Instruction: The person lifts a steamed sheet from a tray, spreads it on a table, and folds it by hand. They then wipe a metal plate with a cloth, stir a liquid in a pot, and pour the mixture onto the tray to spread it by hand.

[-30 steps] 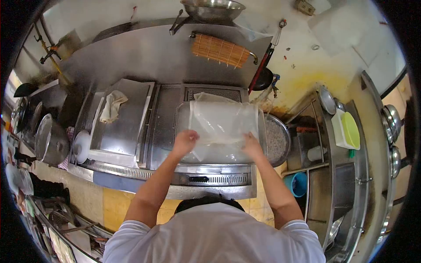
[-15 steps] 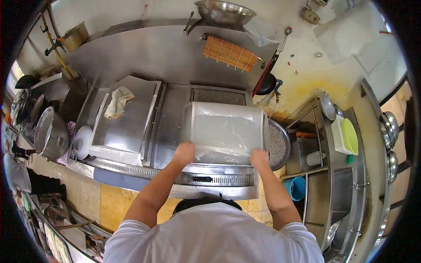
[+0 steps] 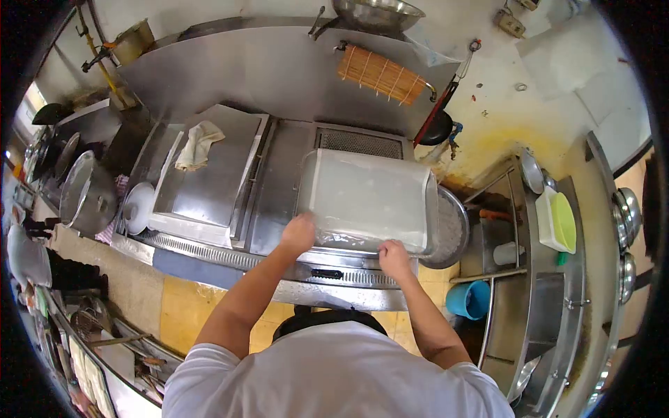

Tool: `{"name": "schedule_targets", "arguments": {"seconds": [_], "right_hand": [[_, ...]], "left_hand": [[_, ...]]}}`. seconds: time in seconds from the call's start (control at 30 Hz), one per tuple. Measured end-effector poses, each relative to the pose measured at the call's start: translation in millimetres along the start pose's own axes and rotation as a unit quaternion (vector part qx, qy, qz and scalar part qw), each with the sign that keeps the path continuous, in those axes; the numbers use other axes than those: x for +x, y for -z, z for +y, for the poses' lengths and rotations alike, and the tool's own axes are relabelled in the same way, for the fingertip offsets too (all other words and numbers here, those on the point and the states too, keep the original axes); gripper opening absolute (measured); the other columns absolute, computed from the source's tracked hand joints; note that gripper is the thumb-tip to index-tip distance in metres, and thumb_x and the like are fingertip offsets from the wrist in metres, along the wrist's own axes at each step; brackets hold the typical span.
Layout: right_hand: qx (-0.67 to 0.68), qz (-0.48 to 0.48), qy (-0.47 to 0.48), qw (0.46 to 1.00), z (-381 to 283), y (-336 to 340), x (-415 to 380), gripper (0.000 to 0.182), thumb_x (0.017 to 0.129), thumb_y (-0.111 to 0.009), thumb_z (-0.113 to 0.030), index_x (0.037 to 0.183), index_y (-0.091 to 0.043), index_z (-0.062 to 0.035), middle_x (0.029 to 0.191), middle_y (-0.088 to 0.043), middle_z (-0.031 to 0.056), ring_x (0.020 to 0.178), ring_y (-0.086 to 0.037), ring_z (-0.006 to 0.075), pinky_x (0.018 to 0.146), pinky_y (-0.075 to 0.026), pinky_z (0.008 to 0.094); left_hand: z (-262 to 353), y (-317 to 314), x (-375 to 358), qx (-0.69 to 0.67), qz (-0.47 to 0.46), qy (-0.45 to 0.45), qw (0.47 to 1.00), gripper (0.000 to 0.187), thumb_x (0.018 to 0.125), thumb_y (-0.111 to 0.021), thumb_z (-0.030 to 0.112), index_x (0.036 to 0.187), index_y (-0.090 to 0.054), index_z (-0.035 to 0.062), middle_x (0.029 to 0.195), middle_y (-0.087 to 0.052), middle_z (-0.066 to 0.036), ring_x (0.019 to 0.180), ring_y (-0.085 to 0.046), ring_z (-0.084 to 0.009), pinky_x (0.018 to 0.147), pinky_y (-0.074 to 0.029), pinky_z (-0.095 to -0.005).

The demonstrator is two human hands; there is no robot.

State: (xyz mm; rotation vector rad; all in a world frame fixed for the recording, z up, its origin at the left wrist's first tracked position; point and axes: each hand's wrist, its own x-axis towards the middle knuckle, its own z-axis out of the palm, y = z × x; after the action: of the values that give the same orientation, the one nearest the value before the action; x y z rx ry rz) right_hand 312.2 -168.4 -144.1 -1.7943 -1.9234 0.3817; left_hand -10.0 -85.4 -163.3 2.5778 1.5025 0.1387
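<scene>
A wet, whitish, see-through sheet lies spread over a rectangular metal top on the right side of the steel cooking station. My left hand is closed at the sheet's near left corner. On its near edge, left of the near right corner, my right hand pinches with thumb and fingers; the exact grip is too small to make out. Just right of the sheet, partly beneath its edge, stands a round metal basin of cloudy pale liquid.
Left of the sheet is a metal lid bearing a folded cloth. A white plate and a large metal pot stand farther left. A blue bucket sits low right. Another person is at far left.
My right hand has slid left along the near edge, away from the right corner. The sheet looks smoother, with fewer wrinkles. My left hand stays at the left corner. The view has shifted slightly.
</scene>
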Motion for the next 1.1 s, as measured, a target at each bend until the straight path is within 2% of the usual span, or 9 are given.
{"name": "schedule_targets", "arguments": {"seconds": [0.17, 0.33, 0.37, 0.43, 0.5, 0.73, 0.87, 0.97, 1.1], "right_hand": [[0.017, -0.171, -0.132, 0.976, -7, 13, 34, 0.019, 0.082, -0.060, -0.018, 0.084, -0.074, -0.0057, 0.092, -0.072, 0.0210, 0.088, -0.068, 0.0405, 0.080, -0.054, 0.0481], [0.007, -0.211, -0.050, 0.976, 33, -22, 47, 0.022, 0.080, -0.059, -0.017, 0.090, -0.077, -0.0088, 0.097, -0.073, 0.0203, 0.094, -0.069, 0.0400, 0.084, -0.055, 0.0474], [0.008, -0.207, -0.029, 0.978, 39, -26, 47, 0.022, 0.080, -0.059, -0.018, 0.090, -0.076, -0.0086, 0.098, -0.073, 0.0205, 0.095, -0.069, 0.0402, 0.085, -0.055, 0.0477], [-0.027, -0.240, -0.023, 0.970, 26, -15, 49, 0.024, 0.082, -0.057, -0.018, 0.093, -0.075, -0.0069, 0.101, -0.072, 0.0225, 0.098, -0.068, 0.0423, 0.088, -0.054, 0.0498], [-0.026, -0.241, -0.014, 0.970, 24, -14, 45, 0.024, 0.082, -0.057, -0.018, 0.093, -0.074, -0.0045, 0.101, -0.071, 0.0244, 0.098, -0.067, 0.0438, 0.088, -0.053, 0.0509], [-0.030, -0.196, 0.073, 0.977, 22, -13, 44, 0.026, 0.085, -0.056, -0.022, 0.087, -0.070, 0.0000, 0.098, -0.068, 0.0294, 0.094, -0.065, 0.0475, 0.082, -0.051, 0.0548], [0.021, -0.169, 0.005, 0.985, -8, 12, 32, 0.019, 0.084, -0.066, -0.021, 0.085, -0.069, -0.0014, 0.093, -0.069, 0.0245, 0.090, -0.065, 0.0434, 0.083, -0.050, 0.0523], [0.040, 0.006, 0.170, 0.985, -37, -1, 15, 0.009, 0.083, -0.064, -0.010, 0.088, -0.066, -0.0029, 0.099, -0.065, 0.0202, 0.098, -0.059, 0.0396, 0.090, -0.046, 0.0497], [0.074, -0.065, 0.330, 0.939, -110, -40, -7, 0.012, 0.087, -0.054, -0.001, 0.094, -0.062, -0.0052, 0.098, -0.062, 0.0163, 0.100, -0.056, 0.0386, 0.090, -0.044, 0.0498]], "left_hand": [[13, 3, -11, 0.011, -0.024, 0.033, 0.999, 0.020, 0.083, -0.062, 0.011, 0.094, -0.075, 0.0013, 0.117, -0.068, -0.019, 0.113, -0.063, -0.0342, 0.099, -0.050, -0.0467], [31, 4, -29, -0.064, 0.015, 0.163, 0.984, 0.018, 0.086, -0.062, 0.009, 0.097, -0.074, 0.0012, 0.109, -0.071, -0.016, 0.114, -0.064, -0.0349, 0.099, -0.052, -0.0462], [35, 11, -41, -0.140, 0.050, 0.219, 0.964, 0.025, 0.085, -0.070, 0.022, 0.102, -0.076, 0.0051, 0.135, -0.064, -0.017, 0.116, -0.063, -0.0379, 0.099, -0.052, -0.0462], [54, 34, -66, -0.125, 0.134, 0.197, 0.963, 0.026, 0.086, -0.071, 0.021, 0.106, -0.073, 0.0051, 0.128, -0.065, -0.018, 0.113, -0.065, -0.0371, 0.096, -0.054, -0.0445], [73, 44, -86, -0.123, 0.207, 0.201, 0.949, 0.030, 0.085, -0.075, 0.022, 0.110, -0.072, 0.0061, 0.130, -0.064, -0.019, 0.110, -0.066, -0.0374, 0.094, -0.055, -0.0443], [119, 8, -166, -0.251, 0.241, 0.295, 0.890, 0.029, 0.086, -0.075, 0.022, 0.111, -0.073, 0.0075, 0.133, -0.064, -0.016, 0.112, -0.066, -0.0361, 0.096, -0.054, -0.0439], [142, 22, -230, -0.256, 0.220, 0.381, 0.861, 0.030, 0.088, -0.074, 0.024, 0.113, -0.074, 0.0084, 0.133, -0.065, -0.015, 0.111, -0.067, -0.0352, 0.097, -0.054, -0.0430], [138, 20, -281, -0.299, 0.218, 0.429, 0.824, 0.031, 0.090, -0.074, 0.028, 0.114, -0.074, 0.0072, 0.133, -0.065, -0.015, 0.109, -0.069, -0.0316, 0.095, -0.056, -0.0418], [127, 21, -351, -0.349, 0.232, 0.482, 0.769, 0.033, 0.092, -0.073, 0.029, 0.116, -0.074, 0.0056, 0.129, -0.067, -0.016, 0.104, -0.071, -0.0291, 0.092, -0.057, -0.0405]]}}
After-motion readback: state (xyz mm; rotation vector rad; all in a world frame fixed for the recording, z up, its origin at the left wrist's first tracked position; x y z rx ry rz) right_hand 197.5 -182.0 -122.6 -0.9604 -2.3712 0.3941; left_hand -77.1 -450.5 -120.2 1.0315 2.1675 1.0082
